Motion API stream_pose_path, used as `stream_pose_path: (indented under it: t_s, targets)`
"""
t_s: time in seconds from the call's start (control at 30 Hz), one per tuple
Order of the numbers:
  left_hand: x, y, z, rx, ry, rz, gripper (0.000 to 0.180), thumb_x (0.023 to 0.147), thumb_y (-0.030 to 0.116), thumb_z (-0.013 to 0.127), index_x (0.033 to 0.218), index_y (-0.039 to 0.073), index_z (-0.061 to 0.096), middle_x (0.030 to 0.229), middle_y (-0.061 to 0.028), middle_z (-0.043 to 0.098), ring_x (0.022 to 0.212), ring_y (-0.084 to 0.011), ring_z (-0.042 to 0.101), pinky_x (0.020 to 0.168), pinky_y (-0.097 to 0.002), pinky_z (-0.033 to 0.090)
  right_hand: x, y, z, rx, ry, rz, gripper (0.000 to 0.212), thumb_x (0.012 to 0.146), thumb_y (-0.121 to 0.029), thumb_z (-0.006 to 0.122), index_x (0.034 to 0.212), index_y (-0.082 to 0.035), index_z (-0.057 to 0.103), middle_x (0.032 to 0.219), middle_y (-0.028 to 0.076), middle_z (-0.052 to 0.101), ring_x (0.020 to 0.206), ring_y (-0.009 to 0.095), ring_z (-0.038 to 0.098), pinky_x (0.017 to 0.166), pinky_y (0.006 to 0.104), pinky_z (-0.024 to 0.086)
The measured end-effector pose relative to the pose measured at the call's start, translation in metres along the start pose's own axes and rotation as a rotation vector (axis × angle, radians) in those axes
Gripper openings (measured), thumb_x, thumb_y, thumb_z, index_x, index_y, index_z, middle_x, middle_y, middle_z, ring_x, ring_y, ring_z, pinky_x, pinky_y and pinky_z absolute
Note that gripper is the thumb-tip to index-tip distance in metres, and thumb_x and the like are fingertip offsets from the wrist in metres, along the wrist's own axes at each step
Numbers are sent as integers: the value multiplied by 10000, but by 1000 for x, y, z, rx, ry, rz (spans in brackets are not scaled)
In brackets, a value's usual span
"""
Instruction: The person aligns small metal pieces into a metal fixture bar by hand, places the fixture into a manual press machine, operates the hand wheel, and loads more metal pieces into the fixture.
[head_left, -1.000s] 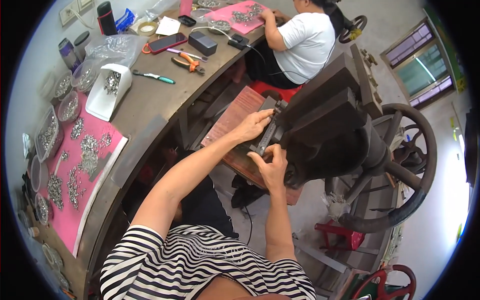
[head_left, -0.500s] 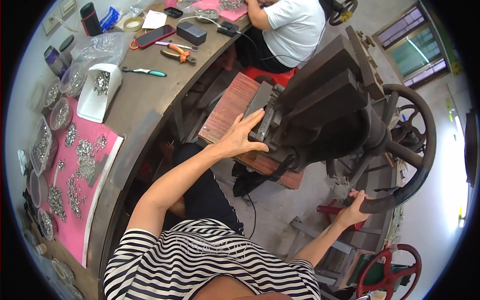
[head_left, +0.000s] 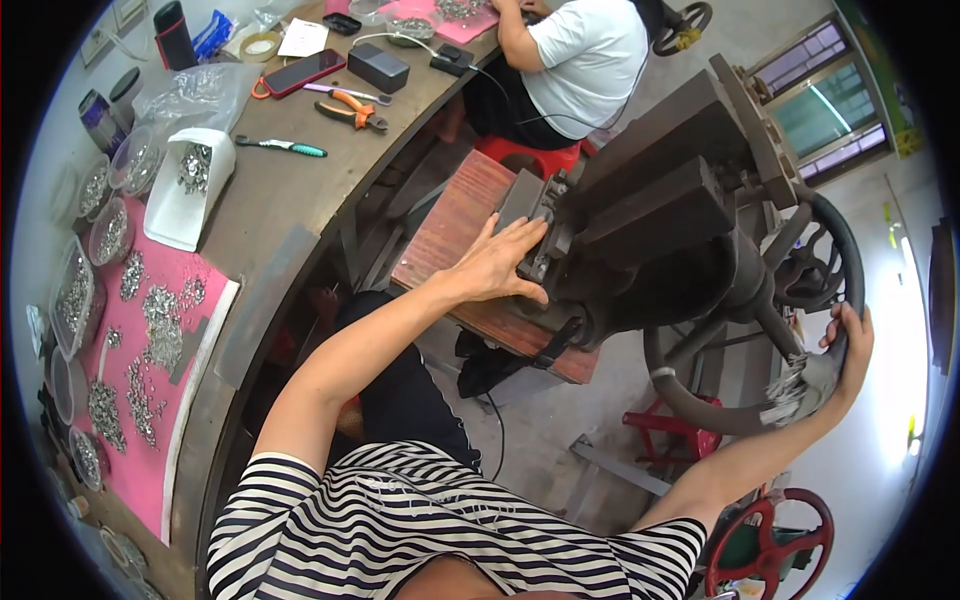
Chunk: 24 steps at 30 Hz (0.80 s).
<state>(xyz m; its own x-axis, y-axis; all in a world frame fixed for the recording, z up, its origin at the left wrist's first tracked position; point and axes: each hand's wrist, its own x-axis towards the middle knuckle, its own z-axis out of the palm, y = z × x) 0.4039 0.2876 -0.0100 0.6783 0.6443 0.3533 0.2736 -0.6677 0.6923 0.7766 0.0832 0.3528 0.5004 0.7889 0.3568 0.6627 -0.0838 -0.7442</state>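
A dark metal screw press point(head_left: 640, 230) stands in front of me on a reddish wooden board point(head_left: 465, 195). My left hand point(head_left: 495, 262) reaches to the small metal die point(head_left: 540, 260) at the foot of the press, fingers spread and thumb apart. Whatever lies beneath those fingertips is hidden. At the far right, my right hand point(head_left: 851, 345) is closed round the rim of the large handwheel point(head_left: 690, 408), just above a frayed grey cloth wrap point(head_left: 800, 390) on the rim.
Left is a curved workbench point(head_left: 290, 190) with a pink mat point(head_left: 200, 290) bearing small metal pieces, a white scoop point(head_left: 165, 225), plastic tubs, pliers point(head_left: 350, 110), a toothbrush point(head_left: 280, 146) and a phone point(head_left: 305, 73). A person point(head_left: 590, 65) sits beyond. Red stool point(head_left: 665, 425) and red wheel point(head_left: 770, 545) stand right.
The handwheel has turned, carrying my right hand and the cloth wrap rightward, the hand also upward. My right arm is stretched further out. My left hand stays at the die, its fingers slightly further over it.
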Motion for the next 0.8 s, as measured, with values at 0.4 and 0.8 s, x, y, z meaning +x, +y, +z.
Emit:
stream_pose_path:
  t_s: [0.4,0.8]
  targets:
    - [3,-9,-4,25,26,-16,1152,716,619,805,1533,-54,349,1607,-243,344,1508,-390,298,1222,-621,130,-150,88,126,55,638,-215,282,967,-93,642,1172,67,533,707,86,573,564,144,549,554,303,493]
    - [2,-3,-1,-5,16,-18,1142,728,620,800,1542,-40,346,1609,-236,345,1517,-389,278,1226,-619,117,-42,-3,22,-201,237,-75,445,990,-284,666,1278,28,534,741,13,533,608,95,505,585,247,445]
